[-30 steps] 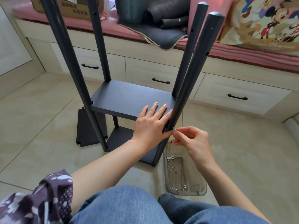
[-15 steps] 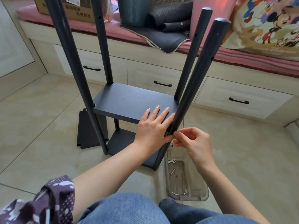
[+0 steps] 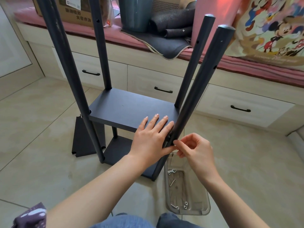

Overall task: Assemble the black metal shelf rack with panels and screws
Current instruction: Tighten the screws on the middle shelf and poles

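Your left hand (image 3: 152, 139) lies flat, fingers straight, on the near right corner of the rack's (image 3: 131, 111) upper panel (image 3: 130, 107), its thumb against the post (image 3: 194, 92) at 3 o'clock of that hand. Your right hand (image 3: 195, 150) has its grip curled, fingertips pinched against that same post just below the panel's edge; whether a screw sits between them you cannot tell. The rack stands on the tiled floor (image 3: 41, 112), a spare panel (image 3: 85, 137) leaning at its 9 o'clock and a clear tray (image 3: 205, 206) of screws (image 3: 172, 182) on the floor at 5 o'clock.
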### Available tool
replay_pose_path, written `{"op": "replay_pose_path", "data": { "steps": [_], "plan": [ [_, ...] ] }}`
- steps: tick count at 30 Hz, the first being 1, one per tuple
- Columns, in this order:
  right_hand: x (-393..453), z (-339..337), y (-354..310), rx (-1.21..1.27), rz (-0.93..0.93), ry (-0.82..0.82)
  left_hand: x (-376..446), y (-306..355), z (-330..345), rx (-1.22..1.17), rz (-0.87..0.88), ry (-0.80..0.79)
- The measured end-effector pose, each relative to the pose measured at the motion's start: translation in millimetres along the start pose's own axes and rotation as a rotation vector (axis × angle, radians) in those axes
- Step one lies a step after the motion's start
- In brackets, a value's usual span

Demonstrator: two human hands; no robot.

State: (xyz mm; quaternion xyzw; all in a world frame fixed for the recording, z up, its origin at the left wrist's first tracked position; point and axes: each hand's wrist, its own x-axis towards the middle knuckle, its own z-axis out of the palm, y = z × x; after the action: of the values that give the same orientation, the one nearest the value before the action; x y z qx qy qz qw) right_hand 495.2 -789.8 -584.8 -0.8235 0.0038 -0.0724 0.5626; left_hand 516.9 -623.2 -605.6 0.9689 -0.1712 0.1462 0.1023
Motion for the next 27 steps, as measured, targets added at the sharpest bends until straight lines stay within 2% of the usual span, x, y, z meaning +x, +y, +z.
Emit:
{"op": "replay_pose_path", "data": {
  "steps": [2,3,6,7,8,12,15,17,19,27],
  "plan": [
    [-1,-1,1,-0.007,0.003,-0.015,-5,1,-5,-0.086,-0.012,0.037],
    [-2,-2,2,0.001,0.011,-0.025,-9,2,-9,-0.163,-0.019,0.117],
    [-4,-5,6,0.005,0.029,-0.048,-28,5,-10,-0.362,-0.026,0.530],
    [-4,-6,7,0.014,0.033,-0.049,-35,7,-8,-0.413,-0.066,0.598],
    [-3,-6,7,0.026,0.036,-0.047,-40,9,-6,-0.474,-0.138,0.601],
    [-2,-4,8,0.069,0.039,-0.025,-41,12,-2,-0.874,-0.610,0.278],
    [-5,-4,6,0.108,0.025,-0.023,-31,10,0,-1.302,-0.834,0.062],
    [-8,-5,5,0.118,0.013,-0.020,-26,14,4,-1.540,-0.844,-0.028],
    [-8,-4,4,0.121,0.007,-0.015,-21,18,9,-1.660,-0.814,-0.049],
    [-6,-5,3,0.077,-0.021,-0.025,-14,23,18,-1.693,-0.748,-0.078]
  ]
}}
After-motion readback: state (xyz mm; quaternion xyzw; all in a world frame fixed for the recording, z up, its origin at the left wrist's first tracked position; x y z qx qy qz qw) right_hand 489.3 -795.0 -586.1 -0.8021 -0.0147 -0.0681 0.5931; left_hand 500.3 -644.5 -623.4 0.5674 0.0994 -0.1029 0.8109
